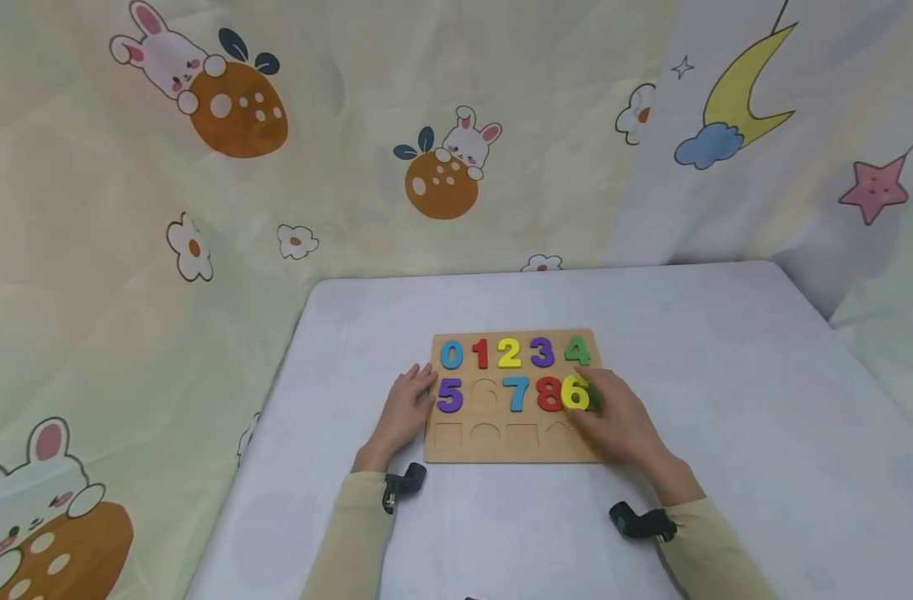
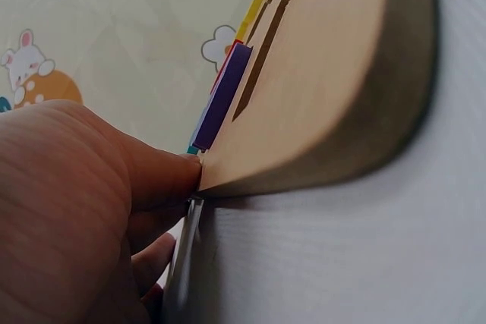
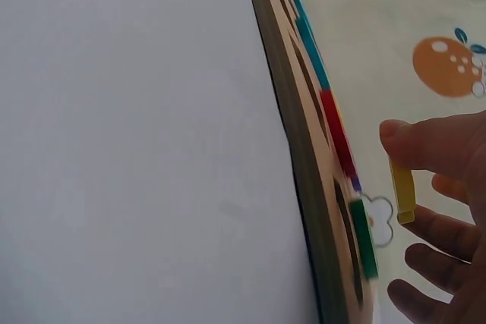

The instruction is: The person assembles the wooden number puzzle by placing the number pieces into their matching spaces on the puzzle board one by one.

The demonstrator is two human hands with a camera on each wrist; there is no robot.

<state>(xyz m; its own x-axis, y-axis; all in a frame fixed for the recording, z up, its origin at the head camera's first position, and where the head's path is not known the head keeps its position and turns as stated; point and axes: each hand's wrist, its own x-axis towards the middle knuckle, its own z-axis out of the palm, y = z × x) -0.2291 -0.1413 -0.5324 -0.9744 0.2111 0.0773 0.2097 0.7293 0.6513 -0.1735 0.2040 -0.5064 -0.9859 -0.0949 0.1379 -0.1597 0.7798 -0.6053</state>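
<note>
A wooden number board (image 1: 516,450) lies on the table. My right hand (image 1: 621,417) pinches a yellow number 6 (image 1: 574,392) between thumb and fingers, raised above the board's right side. It partly covers a green piece (image 1: 595,397) seated there. In the right wrist view the yellow 6 (image 3: 403,191) appears edge-on, apart from the board (image 3: 285,127). My left hand (image 1: 406,410) rests along the board's left edge, near the purple 5 (image 1: 450,395). The left wrist view shows its thumb (image 2: 171,172) touching the board's edge. Between the 5 and the blue 7 (image 1: 516,393) is a bare recess (image 1: 484,392).
Along the top row sit a blue 0 (image 1: 451,355), red 1 (image 1: 481,354), yellow 2 (image 1: 509,352), purple 3 (image 1: 542,352) and green 4 (image 1: 577,350). A red 8 (image 1: 549,393) sits by the 7. The white table (image 1: 764,400) meets a printed cloth (image 1: 351,125) behind.
</note>
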